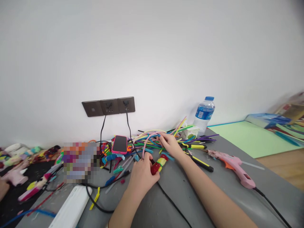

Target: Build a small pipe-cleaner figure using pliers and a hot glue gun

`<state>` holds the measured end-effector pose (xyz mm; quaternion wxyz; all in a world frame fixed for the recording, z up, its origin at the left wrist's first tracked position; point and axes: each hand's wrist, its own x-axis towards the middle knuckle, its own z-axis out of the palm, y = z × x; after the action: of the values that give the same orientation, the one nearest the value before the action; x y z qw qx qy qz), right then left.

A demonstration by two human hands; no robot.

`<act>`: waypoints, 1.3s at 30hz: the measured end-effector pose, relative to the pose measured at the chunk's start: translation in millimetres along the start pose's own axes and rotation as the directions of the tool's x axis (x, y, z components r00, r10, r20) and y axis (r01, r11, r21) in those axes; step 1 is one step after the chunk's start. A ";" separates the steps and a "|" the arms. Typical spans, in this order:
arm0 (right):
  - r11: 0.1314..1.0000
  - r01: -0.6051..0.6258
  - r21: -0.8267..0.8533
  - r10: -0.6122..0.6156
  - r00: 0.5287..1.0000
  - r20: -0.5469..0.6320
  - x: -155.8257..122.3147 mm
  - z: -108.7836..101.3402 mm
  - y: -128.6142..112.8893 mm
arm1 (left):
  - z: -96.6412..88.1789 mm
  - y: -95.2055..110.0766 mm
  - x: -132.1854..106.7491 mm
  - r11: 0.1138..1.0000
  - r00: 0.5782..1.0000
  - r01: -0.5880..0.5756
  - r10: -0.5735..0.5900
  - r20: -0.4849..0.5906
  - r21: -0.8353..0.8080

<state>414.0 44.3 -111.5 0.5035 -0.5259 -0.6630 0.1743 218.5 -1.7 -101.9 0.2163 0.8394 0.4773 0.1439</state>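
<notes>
left hand (144,170): i see it closed round the red-and-yellow fuzzy piece (159,164), low over the grey table (228,185) | right hand (169,144): fingertips pinching the arched pink stem (146,141) | risk, my guess: tugging could snag the nearby black cable (172,200)

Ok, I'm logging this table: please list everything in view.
wall plates: three, brown, back
table: one, grey, below
phone: one, pink-edged, back left
pipe cleaners: many, mixed, back
bottle: one, clear, back right
box: one, white-green, beside bottle
tool handles: two, yellow-black, right
glue gun: one, pink, right
sheet: one, green, right
packets: uncounted, mixed, right
power strip: one, white, front left
cables: several, black, across table
craft pieces: uncounted, mixed, left
pixelated patch: one, mixed, left
stem: one, pink, centre
figure: one, red-yellow, centre
another person's hand: one, bare, left edge
left hand: one, bare, at figure
right hand: one, bare, at stem
</notes>
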 end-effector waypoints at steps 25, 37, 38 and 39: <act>0.732 -0.293 0.615 0.147 0.950 0.277 -1.1 16.6 -2.9 | 3.3 -12.4 28.4 -0.156 0.972 0.115 -0.188 0.143 -0.981; 0.729 -0.355 0.585 0.121 0.909 0.399 -1.7 15.1 -14.3 | 16.0 -14.4 34.3 0.086 0.996 0.032 -0.084 0.024 -0.996; 0.730 -0.353 0.585 0.106 0.904 0.413 -1.8 16.2 -14.2 | 18.0 -15.0 34.6 0.124 0.996 0.018 -0.093 0.006 -0.992; 0.731 -0.349 0.586 0.094 0.903 0.420 -1.6 17.2 -13.4 | 19.7 -15.4 34.8 0.158 0.995 0.004 -0.101 -0.012 -0.987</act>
<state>392.2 42.9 -109.6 0.4980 -0.3538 -0.5730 0.5464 233.5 30.8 -125.4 0.6955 0.4760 0.3066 0.4425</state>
